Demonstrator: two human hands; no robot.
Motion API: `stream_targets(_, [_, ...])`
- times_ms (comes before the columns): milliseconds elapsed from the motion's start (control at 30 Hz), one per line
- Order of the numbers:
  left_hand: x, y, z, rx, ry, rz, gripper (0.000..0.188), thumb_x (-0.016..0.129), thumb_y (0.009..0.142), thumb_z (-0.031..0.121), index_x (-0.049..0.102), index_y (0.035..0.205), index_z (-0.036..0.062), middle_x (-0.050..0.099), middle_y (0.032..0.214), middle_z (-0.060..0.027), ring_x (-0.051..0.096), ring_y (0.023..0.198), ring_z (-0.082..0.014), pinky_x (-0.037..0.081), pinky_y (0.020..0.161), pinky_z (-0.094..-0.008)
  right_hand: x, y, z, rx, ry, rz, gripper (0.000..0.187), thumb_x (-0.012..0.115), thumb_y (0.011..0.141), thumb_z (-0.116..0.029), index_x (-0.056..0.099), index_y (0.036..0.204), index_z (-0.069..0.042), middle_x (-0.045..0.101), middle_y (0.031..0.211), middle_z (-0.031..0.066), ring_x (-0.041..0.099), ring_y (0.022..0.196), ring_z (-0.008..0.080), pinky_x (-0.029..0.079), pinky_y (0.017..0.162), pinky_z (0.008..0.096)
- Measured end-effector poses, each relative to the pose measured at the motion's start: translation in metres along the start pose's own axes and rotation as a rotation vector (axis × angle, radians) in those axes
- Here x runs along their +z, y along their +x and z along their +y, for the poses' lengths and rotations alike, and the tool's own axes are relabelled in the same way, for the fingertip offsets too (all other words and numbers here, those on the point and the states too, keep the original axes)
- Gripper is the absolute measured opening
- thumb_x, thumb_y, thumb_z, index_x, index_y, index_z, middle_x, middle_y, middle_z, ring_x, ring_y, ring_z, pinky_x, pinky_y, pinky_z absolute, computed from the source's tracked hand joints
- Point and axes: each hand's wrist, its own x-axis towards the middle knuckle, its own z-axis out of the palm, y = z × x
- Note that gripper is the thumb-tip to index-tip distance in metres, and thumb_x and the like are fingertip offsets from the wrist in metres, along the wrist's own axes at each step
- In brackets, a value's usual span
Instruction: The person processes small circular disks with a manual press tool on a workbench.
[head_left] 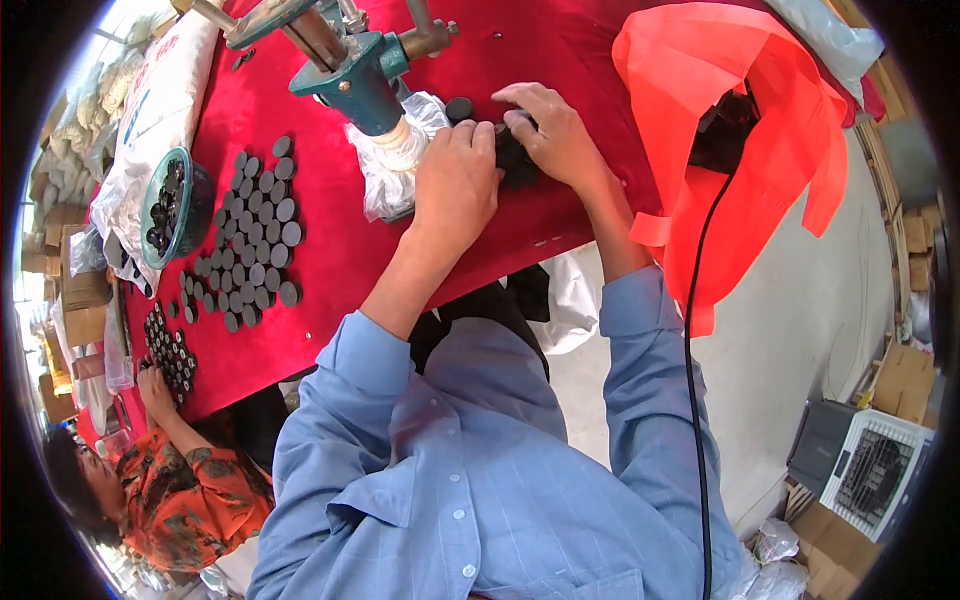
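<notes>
My left hand (457,187) is beside the green hand press (362,85), its fingers bent and close together. Whatever is under those fingers is hidden. My right hand (550,137) hovers just to its right over several dark discs (516,160), fingers curved and apart. One black disc (459,109) lies just beyond my left fingertips. Clear plastic (372,175) wraps the base of the press, and pale wrapping surrounds its lower shaft. Left of the press, many flat round black discs (257,230) are spread on the red cloth (330,270).
A teal basket (205,215) of black parts stands at the left, by a white sack (170,100). A co-worker's hand (155,393) touches small ringed pieces (168,345). A red-orange bag (660,60) sits at the right; a black cable (690,370) hangs from it.
</notes>
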Motion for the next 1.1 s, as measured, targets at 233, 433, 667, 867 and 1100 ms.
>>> stream_targets(233, [0.021, -0.032, 0.018, 0.006, -0.072, 0.091, 0.055, 0.073, 0.081, 0.004, 0.054, 0.132, -0.0028, 0.062, 0.12, -0.0198, 0.06, 0.107, -0.0368, 0.049, 0.095, -0.0444, 0.013, 0.02, 0.003, -0.057, -0.001, -0.053, 0.035, 0.053, 0.097, -0.018, 0.064, 0.129, -0.008, 0.064, 0.131, 0.0136, 0.059, 0.123, 0.033, 0.045, 0.108, 0.0403])
stream_targets(433, [0.025, -0.061, 0.02, -0.071, -0.229, 0.195, 0.058, 0.071, 0.082, 0.005, 0.049, 0.135, -0.0078, 0.059, 0.122, -0.0251, 0.058, 0.106, -0.0395, 0.049, 0.094, -0.044, 0.026, 0.033, -0.01, -0.172, -0.06, -0.286, 0.032, 0.054, 0.097, -0.023, 0.068, 0.121, -0.008, 0.069, 0.123, 0.0115, 0.061, 0.119, 0.0303, 0.044, 0.106, 0.0416])
stream_targets(667, [0.012, -0.071, 0.029, -0.072, -0.312, 0.217, 0.068, 0.077, 0.079, 0.011, 0.045, 0.136, -0.0069, 0.056, 0.127, -0.0245, 0.057, 0.106, -0.0411, 0.048, 0.095, -0.0461, -0.004, -0.005, -0.028, -0.18, -0.008, -0.267, 0.024, 0.059, 0.092, -0.023, 0.073, 0.104, -0.007, 0.071, 0.112, 0.0096, 0.064, 0.109, 0.0303, 0.049, 0.097, 0.043])
stream_targets(867, [0.017, -0.069, 0.019, -0.074, -0.333, 0.203, 0.076, 0.085, 0.074, 0.022, 0.048, 0.136, -0.0049, 0.056, 0.126, -0.0224, 0.059, 0.109, -0.0396, 0.05, 0.094, -0.0443, -0.016, -0.053, -0.051, 0.07, -0.07, -0.033, 0.017, 0.063, 0.089, -0.017, 0.074, 0.096, -0.006, 0.071, 0.108, 0.0104, 0.065, 0.105, 0.0302, 0.05, 0.094, 0.0413])
stream_targets(1100, [0.017, -0.066, 0.005, 0.066, -0.364, 0.107, 0.059, 0.083, 0.075, 0.02, 0.061, 0.129, 0.0089, 0.061, 0.126, -0.0096, 0.064, 0.108, -0.0318, 0.053, 0.091, -0.0406, -0.02, -0.081, -0.074, 0.156, -0.213, 0.095, 0.017, 0.063, 0.09, -0.012, 0.075, 0.1, -0.007, 0.071, 0.108, 0.0105, 0.064, 0.105, 0.0286, 0.049, 0.095, 0.0385])
